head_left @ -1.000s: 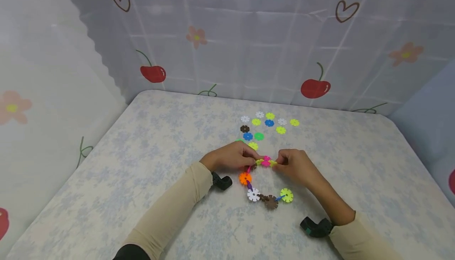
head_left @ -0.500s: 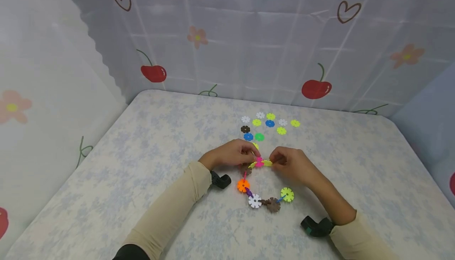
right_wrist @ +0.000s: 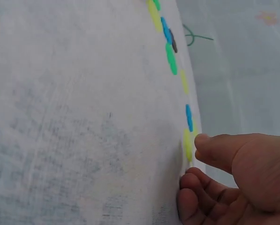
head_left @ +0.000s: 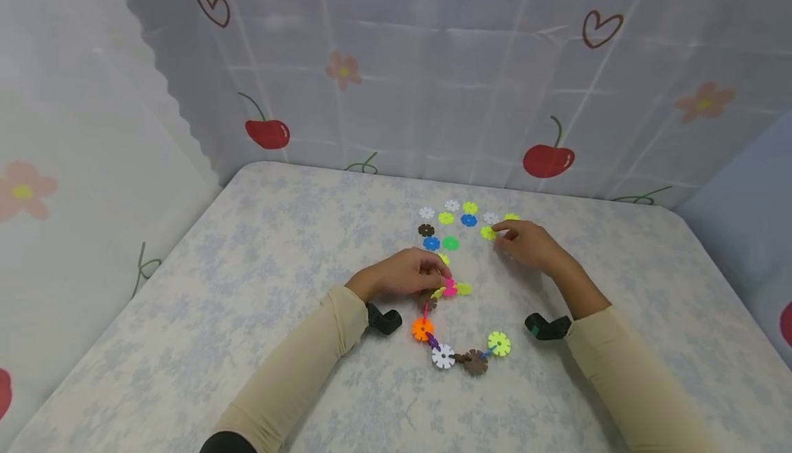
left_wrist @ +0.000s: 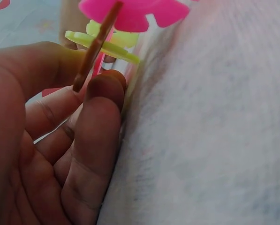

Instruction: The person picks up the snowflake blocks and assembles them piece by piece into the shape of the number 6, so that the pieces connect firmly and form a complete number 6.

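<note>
Pale backdrop [head_left: 408,109] across the top of the frame, printed with red cherries [head_left: 268,135] and peach flowers [head_left: 344,70]. Below it, a worktop [head_left: 278,253] mottled white and blue-grey.

Right of centre: chain of notched discs [head_left: 443,357], curving in a C open to the right. Lower end is a yellow-green disc [head_left: 498,344]; next along, a brown disc [head_left: 475,362], farther round an orange disc [head_left: 423,329], and near the upper end a pink disc [head_left: 450,288]. Several links stand edge-on.

Hands: left hand [head_left: 405,272], at centre, pinches the chain near its upper end, thumb and fingers beside the pink disc. Right hand [head_left: 529,243], right of centre, has loosely bent fingers, thumb apart from them, index tip at the edge of a loose yellow disc [head_left: 488,233]; contact cannot be told.

Other loose discs lie flat above the hands: blue disc [head_left: 468,221], green disc [head_left: 451,243], dark brown disc [head_left: 425,230], white disc [head_left: 452,205] among them. Beige sleeves [head_left: 297,363] on both arms.
</note>
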`<move>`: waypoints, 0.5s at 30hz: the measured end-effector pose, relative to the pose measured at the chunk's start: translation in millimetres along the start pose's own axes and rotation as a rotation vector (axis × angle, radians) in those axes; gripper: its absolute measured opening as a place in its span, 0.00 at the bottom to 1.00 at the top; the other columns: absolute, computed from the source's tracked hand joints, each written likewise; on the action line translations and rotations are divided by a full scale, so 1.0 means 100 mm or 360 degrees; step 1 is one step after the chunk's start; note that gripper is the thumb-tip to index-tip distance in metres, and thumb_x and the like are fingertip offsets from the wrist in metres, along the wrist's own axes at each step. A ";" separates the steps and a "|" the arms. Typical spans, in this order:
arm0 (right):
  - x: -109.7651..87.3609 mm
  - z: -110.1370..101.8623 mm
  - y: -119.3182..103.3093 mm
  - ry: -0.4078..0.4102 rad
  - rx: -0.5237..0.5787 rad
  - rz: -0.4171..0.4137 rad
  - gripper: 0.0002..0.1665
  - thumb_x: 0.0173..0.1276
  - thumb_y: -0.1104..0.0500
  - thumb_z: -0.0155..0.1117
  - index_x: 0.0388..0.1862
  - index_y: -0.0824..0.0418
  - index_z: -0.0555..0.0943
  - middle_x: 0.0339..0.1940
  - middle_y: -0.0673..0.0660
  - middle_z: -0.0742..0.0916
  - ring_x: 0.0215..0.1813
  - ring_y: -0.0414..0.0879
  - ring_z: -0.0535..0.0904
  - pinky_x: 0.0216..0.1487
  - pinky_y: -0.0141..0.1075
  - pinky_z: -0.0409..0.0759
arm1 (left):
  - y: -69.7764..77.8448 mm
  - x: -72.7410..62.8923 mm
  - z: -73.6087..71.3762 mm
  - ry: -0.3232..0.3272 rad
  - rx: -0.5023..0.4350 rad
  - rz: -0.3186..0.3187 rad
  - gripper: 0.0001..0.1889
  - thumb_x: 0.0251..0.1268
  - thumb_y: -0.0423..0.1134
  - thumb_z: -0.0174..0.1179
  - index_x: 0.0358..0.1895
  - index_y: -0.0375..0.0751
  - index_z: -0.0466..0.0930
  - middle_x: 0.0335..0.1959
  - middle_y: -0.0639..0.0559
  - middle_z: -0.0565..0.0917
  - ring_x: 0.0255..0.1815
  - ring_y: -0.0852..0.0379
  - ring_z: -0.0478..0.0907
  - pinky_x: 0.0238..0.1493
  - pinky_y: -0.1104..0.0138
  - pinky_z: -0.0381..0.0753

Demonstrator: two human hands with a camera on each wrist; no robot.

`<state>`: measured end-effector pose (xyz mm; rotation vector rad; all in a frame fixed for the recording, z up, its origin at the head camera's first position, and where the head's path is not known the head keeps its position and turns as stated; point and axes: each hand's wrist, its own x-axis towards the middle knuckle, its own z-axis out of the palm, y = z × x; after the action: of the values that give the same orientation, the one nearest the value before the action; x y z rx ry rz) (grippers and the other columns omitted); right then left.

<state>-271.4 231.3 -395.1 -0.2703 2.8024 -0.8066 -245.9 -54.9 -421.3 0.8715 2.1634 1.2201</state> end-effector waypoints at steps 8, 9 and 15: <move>0.14 0.02 0.03 -0.0019 -0.0045 0.0017 0.09 0.75 0.58 0.63 0.47 0.63 0.79 0.42 0.61 0.82 0.44 0.55 0.76 0.44 0.46 0.76 | -0.02 0.00 0.00 0.0000 0.0017 0.0011 0.09 0.75 0.37 0.58 0.52 0.43 0.85 0.29 0.51 0.83 0.26 0.57 0.76 0.33 0.67 0.77; 0.13 0.02 0.03 -0.0041 -0.0043 0.0026 0.09 0.74 0.58 0.64 0.46 0.63 0.79 0.42 0.61 0.82 0.44 0.55 0.75 0.44 0.46 0.76 | -0.01 0.01 -0.01 0.0001 0.0024 0.0014 0.09 0.75 0.37 0.58 0.52 0.43 0.85 0.29 0.51 0.83 0.26 0.57 0.76 0.33 0.67 0.77; -0.06 0.04 0.00 -0.0094 0.0012 0.0046 0.06 0.73 0.62 0.64 0.44 0.64 0.79 0.39 0.59 0.81 0.41 0.53 0.74 0.41 0.43 0.75 | 0.00 0.00 0.00 -0.0014 0.0014 0.0017 0.11 0.76 0.36 0.56 0.54 0.42 0.84 0.30 0.51 0.83 0.26 0.57 0.76 0.35 0.67 0.76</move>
<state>-264.4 231.2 -397.4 -0.2480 2.7412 -0.7899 -245.7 -54.5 -421.5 0.8917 2.1611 1.2107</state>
